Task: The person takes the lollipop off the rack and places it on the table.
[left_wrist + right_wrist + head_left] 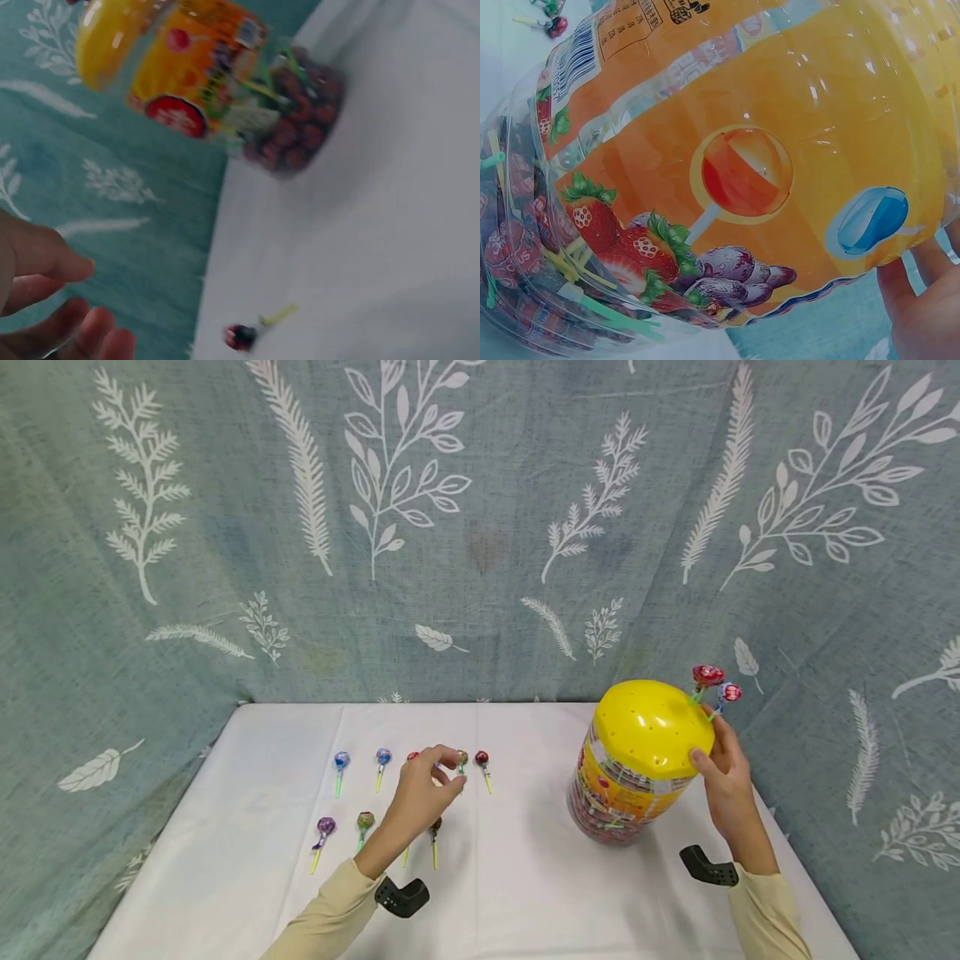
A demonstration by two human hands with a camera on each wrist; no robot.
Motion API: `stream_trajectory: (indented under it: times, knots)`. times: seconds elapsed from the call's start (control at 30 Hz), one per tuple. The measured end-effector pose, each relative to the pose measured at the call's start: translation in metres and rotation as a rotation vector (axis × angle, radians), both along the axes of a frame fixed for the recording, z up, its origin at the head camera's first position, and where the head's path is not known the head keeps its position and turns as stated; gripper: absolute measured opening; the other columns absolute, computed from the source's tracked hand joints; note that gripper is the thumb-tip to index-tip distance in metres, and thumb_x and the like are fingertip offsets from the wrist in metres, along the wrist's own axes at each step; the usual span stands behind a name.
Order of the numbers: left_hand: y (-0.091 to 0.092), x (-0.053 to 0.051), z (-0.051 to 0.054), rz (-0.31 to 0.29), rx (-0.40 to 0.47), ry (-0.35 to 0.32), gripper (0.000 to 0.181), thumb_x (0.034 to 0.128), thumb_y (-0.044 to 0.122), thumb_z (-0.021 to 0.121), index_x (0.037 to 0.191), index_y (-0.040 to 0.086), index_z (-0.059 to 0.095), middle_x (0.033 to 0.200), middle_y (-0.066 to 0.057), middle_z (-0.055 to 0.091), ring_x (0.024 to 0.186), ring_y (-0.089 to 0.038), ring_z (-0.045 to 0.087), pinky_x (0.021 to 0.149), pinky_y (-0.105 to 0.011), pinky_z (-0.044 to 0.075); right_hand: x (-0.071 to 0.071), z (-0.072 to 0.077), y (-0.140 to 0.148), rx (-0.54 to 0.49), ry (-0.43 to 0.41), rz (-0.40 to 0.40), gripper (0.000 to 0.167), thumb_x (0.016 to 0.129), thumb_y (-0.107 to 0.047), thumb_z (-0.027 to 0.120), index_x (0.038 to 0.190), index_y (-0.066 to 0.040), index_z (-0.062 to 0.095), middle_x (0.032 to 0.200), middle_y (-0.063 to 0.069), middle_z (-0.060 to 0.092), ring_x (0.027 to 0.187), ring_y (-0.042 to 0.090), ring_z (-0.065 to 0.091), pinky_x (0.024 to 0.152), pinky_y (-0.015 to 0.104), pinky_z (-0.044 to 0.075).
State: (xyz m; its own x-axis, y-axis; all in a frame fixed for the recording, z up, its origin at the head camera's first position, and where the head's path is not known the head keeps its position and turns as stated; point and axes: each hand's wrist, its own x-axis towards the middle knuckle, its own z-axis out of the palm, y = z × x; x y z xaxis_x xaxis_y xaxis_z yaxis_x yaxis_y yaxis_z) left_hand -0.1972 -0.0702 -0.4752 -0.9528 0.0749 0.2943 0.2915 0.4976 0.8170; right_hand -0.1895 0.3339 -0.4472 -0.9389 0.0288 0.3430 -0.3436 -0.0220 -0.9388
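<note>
My left hand (pixel 423 785) hovers over the far row of lollipops, with thumb and fingers curved and parted. Just beyond its fingertips lies a green-wrapped lollipop (pixel 462 760), and a dark red lollipop (pixel 482 760) lies to the right. In the left wrist view, nothing shows between the fingers (pixel 52 259). With my right hand (pixel 727 777) I grip the yellow-lidded plastic jar (pixel 622 785) by its lid's right side; the jar leans rightward. Wrapped lollipops show through its clear base (pixel 525 255). A red lollipop (pixel 707 676) and a blue-and-red lollipop (pixel 729 692) stand up from the lid's right edge.
Loose lollipops lie in two rows on the white-covered table (pixel 517 877), among them a blue one (pixel 341 762), a purple one (pixel 325 828) and a green one (pixel 364 822). My left forearm partly covers the near row. A leaf-patterned curtain (pixel 480 527) hangs behind.
</note>
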Motion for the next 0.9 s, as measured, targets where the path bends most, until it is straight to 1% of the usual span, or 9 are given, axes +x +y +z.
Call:
stream_trajectory:
  times: [0.07,0.17,0.27,0.43,0.53,0.63,0.77,0.9]
  knots:
    - [0.004,-0.004,0.013,-0.026,0.030,0.012,0.021,0.0775,0.003,0.072,0.095,0.013,0.067,0.086,-0.001,0.063,0.066,-0.012,0.058,0.053,-0.027,0.046,0.000,0.000,-0.001,0.000,0.001,0.001,0.059,0.095,-0.001,0.047,0.148,-0.012,0.024,0.147,0.006,0.032,0.123,0.014,0.041,0.097,0.014,0.038]
    - [0.012,-0.009,0.032,-0.052,0.056,0.010,0.018,0.0809,0.006,0.069,0.095,0.016,0.067,0.085,0.002,0.063,0.071,-0.012,0.060,0.053,-0.031,0.045,-0.001,0.000,-0.001,-0.001,-0.004,-0.003,0.059,0.095,-0.001,0.047,0.148,-0.012,0.025,0.147,0.006,0.033,0.123,0.014,0.041,0.097,0.014,0.038]
    - [0.020,-0.013,0.048,-0.084,0.084,0.013,0.015,0.0833,0.008,0.068,0.095,0.017,0.066,0.087,0.002,0.064,0.073,-0.012,0.060,0.054,-0.031,0.046,0.000,0.000,0.000,0.001,-0.007,0.001,0.059,0.095,-0.001,0.047,0.148,-0.012,0.024,0.147,0.007,0.032,0.124,0.014,0.040,0.096,0.014,0.038]
    - [0.040,-0.020,0.072,-0.172,0.142,0.049,0.013,0.0854,0.007,0.067,0.097,0.014,0.066,0.090,0.001,0.063,0.076,-0.015,0.061,0.056,-0.032,0.051,0.001,0.001,0.001,0.005,-0.011,-0.001,0.058,0.096,-0.002,0.047,0.148,-0.013,0.024,0.148,0.006,0.032,0.124,0.015,0.040,0.096,0.014,0.038]
    - [0.053,-0.024,0.084,-0.221,0.146,0.078,0.014,0.0856,0.007,0.066,0.098,0.014,0.066,0.091,0.002,0.063,0.078,-0.014,0.061,0.060,-0.032,0.052,0.002,0.000,0.002,0.003,-0.006,-0.002,0.058,0.096,-0.003,0.047,0.148,-0.013,0.024,0.148,0.006,0.032,0.124,0.014,0.040,0.096,0.014,0.038]
    - [0.066,-0.026,0.094,-0.261,0.140,0.103,0.015,0.0861,0.007,0.065,0.099,0.014,0.066,0.092,0.003,0.064,0.079,-0.012,0.061,0.067,-0.031,0.051,0.000,-0.001,0.002,-0.002,0.000,0.004,0.058,0.096,-0.003,0.047,0.148,-0.013,0.024,0.148,0.005,0.031,0.124,0.014,0.040,0.096,0.014,0.039]
    - [0.081,-0.028,0.105,-0.304,0.140,0.109,0.015,0.0872,0.009,0.065,0.101,0.014,0.065,0.095,0.003,0.064,0.080,-0.011,0.060,0.068,-0.031,0.051,-0.002,-0.002,0.002,-0.001,0.004,0.014,0.058,0.096,-0.002,0.046,0.148,-0.013,0.025,0.148,0.005,0.032,0.124,0.014,0.040,0.096,0.015,0.039]
    - [0.094,-0.032,0.113,-0.336,0.134,0.108,0.015,0.0880,0.011,0.064,0.102,0.014,0.064,0.095,0.002,0.063,0.081,-0.011,0.060,0.068,-0.029,0.051,-0.001,-0.001,0.003,0.008,0.003,0.009,0.058,0.096,-0.002,0.047,0.148,-0.012,0.024,0.147,0.005,0.033,0.124,0.014,0.040,0.096,0.014,0.039]
